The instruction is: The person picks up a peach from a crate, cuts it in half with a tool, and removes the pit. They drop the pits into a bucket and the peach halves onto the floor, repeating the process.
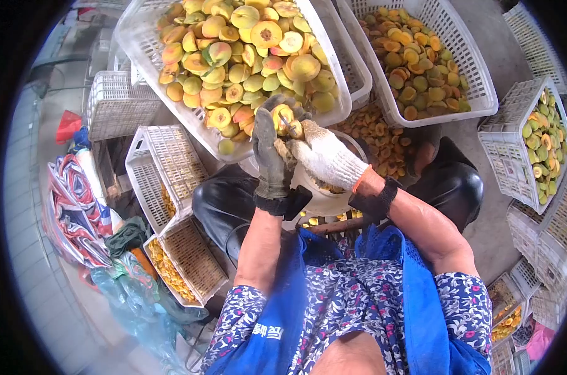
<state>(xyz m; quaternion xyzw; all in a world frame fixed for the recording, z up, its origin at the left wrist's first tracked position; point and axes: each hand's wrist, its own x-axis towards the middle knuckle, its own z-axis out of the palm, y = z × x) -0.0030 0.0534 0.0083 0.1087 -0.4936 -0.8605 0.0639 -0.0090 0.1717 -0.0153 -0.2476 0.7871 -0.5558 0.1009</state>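
Nearest to the camera are a flowered shirt (358, 294) and, over it, a blue apron (424, 319) of the person, whose dark-trousered legs (455, 184) are apart. Both forearms reach forward between the knees, and each wrist carries a black band (375, 201). The left hand (272, 150), in a grey glove, curves its fingers around one yellow fruit (281, 117), which is over the near edge of a big white crate (137, 34). The right hand (327, 153), in a white knitted glove with orange cuff, has its fingers bent and meets the same fruit from the right side; what exactly they pinch, I cannot tell. So both hands are close together at the fruit.

Just below the hands stands a white bucket (314, 203), partly hidden by the right hand. Beyond the hands, the big white crate is full of yellow and reddish fruit, many cut in halves. To the right, a second crate (449, 117) holds darker halves, and between it and the bucket lies a heap (371, 134) of cut pieces. Farther right, a third crate (502, 134) holds greenish pieces. Near the left knee, a low crate (197, 259) contains orange pieces. At far left lies a striped sheet (77, 200).
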